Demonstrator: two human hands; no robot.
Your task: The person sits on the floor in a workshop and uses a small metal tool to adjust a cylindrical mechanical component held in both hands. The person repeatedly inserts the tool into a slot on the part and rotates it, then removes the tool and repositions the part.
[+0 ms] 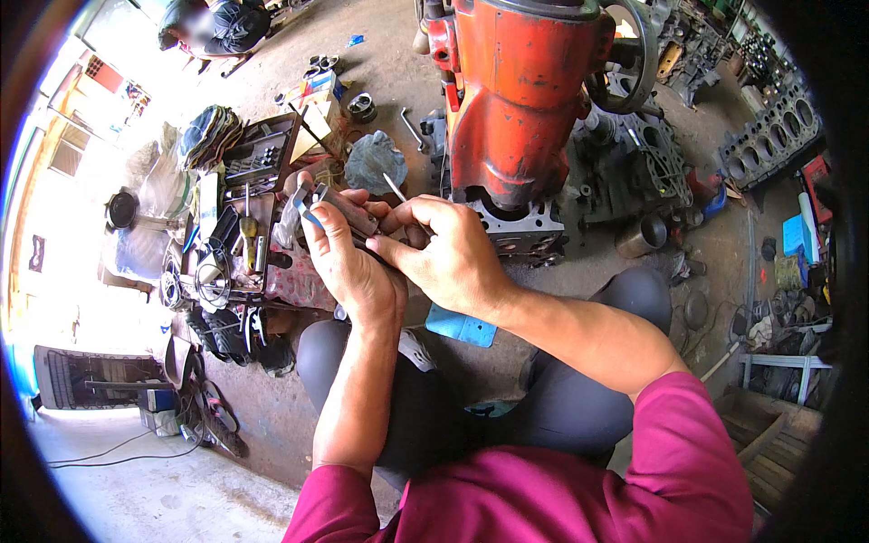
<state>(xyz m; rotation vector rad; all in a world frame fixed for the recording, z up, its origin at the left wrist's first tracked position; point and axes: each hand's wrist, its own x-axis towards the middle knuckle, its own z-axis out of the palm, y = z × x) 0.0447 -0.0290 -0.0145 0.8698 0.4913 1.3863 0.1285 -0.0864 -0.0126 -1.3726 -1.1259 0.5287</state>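
Note:
In front of me, my left hand [353, 267] is wrapped round a grey metal piece with a curved, shiny end [304, 201]; its exact kind is hard to make out. My right hand [453, 249] meets it from the right, fingers bent and pressed together. From between those fingers a slim, pale, pointed stick [394, 187] pokes out to the upper left. My fingers hide its lower part and much of the metal piece. Just beyond both hands lies a crumpled grey-blue cloth [375, 161].
A large red machine column [516, 100] with a handwheel [634, 90] stands over an engine block [529, 231]. To the left are a tool tray [262, 158] and a yellow-handled screwdriver [248, 240]. Another engine block [769, 140] lies far right. A person [217, 27] crouches far left.

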